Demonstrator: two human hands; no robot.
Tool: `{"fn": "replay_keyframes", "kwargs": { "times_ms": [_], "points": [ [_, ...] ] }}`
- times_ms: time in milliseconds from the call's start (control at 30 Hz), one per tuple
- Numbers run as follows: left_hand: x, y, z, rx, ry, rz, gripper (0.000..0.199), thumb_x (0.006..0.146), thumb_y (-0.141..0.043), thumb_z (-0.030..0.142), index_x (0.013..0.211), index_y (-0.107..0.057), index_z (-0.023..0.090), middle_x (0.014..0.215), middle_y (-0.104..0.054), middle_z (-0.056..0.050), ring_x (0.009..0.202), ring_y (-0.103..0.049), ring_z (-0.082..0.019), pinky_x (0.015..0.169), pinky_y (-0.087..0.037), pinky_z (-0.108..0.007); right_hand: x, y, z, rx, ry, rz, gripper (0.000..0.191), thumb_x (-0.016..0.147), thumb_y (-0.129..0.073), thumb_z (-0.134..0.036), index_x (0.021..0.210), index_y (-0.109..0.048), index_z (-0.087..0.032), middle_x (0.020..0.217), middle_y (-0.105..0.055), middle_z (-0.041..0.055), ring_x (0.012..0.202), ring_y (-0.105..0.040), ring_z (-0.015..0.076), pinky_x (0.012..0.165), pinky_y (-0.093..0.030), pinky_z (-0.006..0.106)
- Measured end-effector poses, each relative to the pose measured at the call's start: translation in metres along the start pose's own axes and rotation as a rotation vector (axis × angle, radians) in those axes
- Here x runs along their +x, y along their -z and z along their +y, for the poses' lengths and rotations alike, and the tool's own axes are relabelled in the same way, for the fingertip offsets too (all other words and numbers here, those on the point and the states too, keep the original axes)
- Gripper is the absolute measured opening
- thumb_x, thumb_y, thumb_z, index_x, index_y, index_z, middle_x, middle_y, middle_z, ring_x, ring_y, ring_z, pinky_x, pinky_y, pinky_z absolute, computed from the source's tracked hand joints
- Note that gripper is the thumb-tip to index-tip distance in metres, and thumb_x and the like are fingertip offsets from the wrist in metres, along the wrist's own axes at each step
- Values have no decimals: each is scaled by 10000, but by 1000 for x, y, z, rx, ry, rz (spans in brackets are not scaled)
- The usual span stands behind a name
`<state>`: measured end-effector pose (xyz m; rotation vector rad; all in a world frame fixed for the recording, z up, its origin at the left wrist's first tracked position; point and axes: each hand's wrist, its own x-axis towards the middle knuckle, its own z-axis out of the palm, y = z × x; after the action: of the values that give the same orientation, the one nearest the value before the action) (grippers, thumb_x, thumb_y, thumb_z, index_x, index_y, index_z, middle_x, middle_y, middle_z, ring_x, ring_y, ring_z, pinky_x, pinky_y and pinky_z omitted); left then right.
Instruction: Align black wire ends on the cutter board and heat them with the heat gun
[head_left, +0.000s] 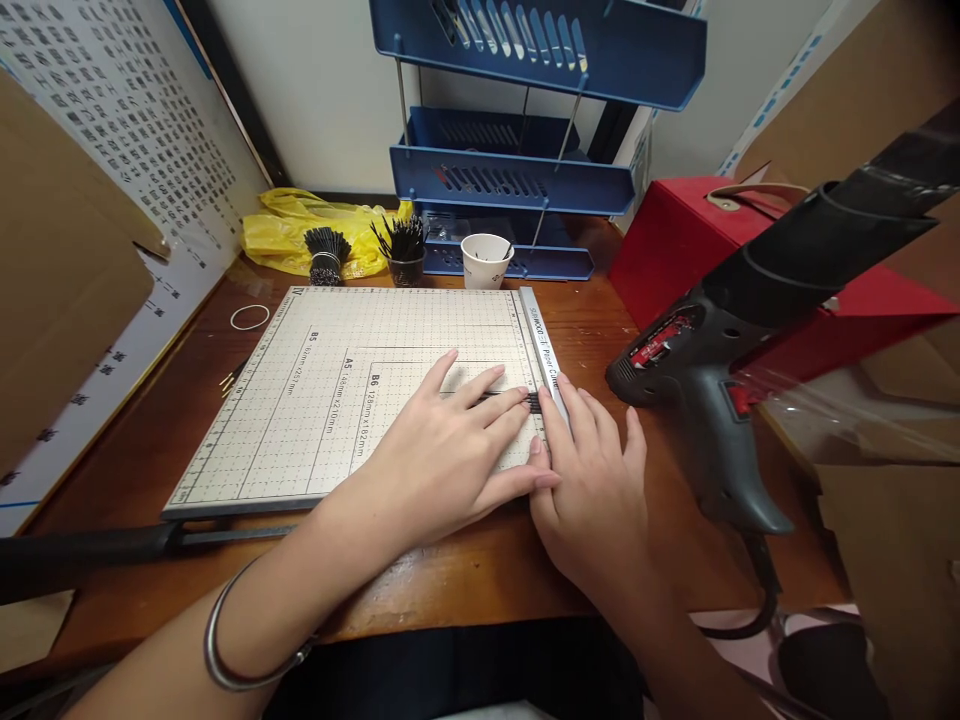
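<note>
My left hand (450,440) lies palm down on the cream gridded board of a paper cutter (300,400), its fingers stretched out and spread. Under its fingertips runs a small bunch of thin black strips (534,402), mostly covered by the fingers. The strips reach the white ruler edge (541,345) on the board's right side. There my right hand (592,480) rests with fingers extended over that edge, touching near the ends of the strips. My left thumb touches the right hand. The cutter's black handle (90,550) lies low, along the board's near side.
Behind the board stand a tied black bundle (328,255), a cup of black strips (406,250) and a white paper cup (486,262). Blue tiered trays (510,175) rise behind. A heat gun (720,380) and a red box (675,230) are at right; a yellow bag (277,235) sits back left.
</note>
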<state>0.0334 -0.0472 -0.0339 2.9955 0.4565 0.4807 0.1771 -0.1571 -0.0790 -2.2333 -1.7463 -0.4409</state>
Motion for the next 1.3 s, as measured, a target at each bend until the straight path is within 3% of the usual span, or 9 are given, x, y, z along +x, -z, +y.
{"fn": "replay_keyframes", "kwargs": {
  "times_ms": [367, 733, 1033, 1233, 1300],
  "points": [
    [-1, -7, 1, 50, 5, -48, 718, 1083, -220, 613, 1416, -599, 101, 1520, -564, -125, 1462, -451, -379, 1191, -317, -639, -1, -1, -1, 17, -11, -1, 501, 1035, -347, -276, 1481, -527, -131, 1588, -474, 125, 1371, -497, 325, 1176, -299, 647],
    [1, -4, 2, -13, -30, 51, 590, 1087, -370, 547, 1315, -680, 100, 1428, -648, -108, 1408, -521, -369, 1197, -319, -646, 0, -1, 1, 4, 0, 8, 492, 1046, -325, -281, 1469, -535, -142, 1583, -483, 114, 1372, -505, 316, 1154, -329, 651],
    [2, -6, 1, -75, -13, 7, 677, 1108, -215, 549, 1308, -684, 104, 1414, -661, -98, 1367, -569, -342, 1165, -391, -604, 0, -1, -1, 22, -18, 3, 482, 1039, -340, -274, 1464, -534, -154, 1575, -495, 108, 1372, -500, 324, 1163, -304, 639],
    [3, -3, 2, -128, 22, -68, 831, 1075, -81, 628, 1333, -664, 96, 1451, -626, -102, 1411, -531, -338, 1164, -414, -577, -1, -4, -1, 102, -88, 106, 628, 1031, -333, -309, 1584, -265, -18, 1522, -527, 201, 1365, -515, 286, 1197, -310, 541],
    [3, -2, 2, -131, 26, -75, 858, 1067, -59, 638, 1329, -666, 91, 1445, -631, -107, 1412, -529, -341, 1167, -410, -582, -1, -4, -1, 90, -81, 98, 631, 1033, -330, -306, 1594, -253, -30, 1531, -521, 192, 1359, -517, 288, 1189, -321, 544]
  ]
}}
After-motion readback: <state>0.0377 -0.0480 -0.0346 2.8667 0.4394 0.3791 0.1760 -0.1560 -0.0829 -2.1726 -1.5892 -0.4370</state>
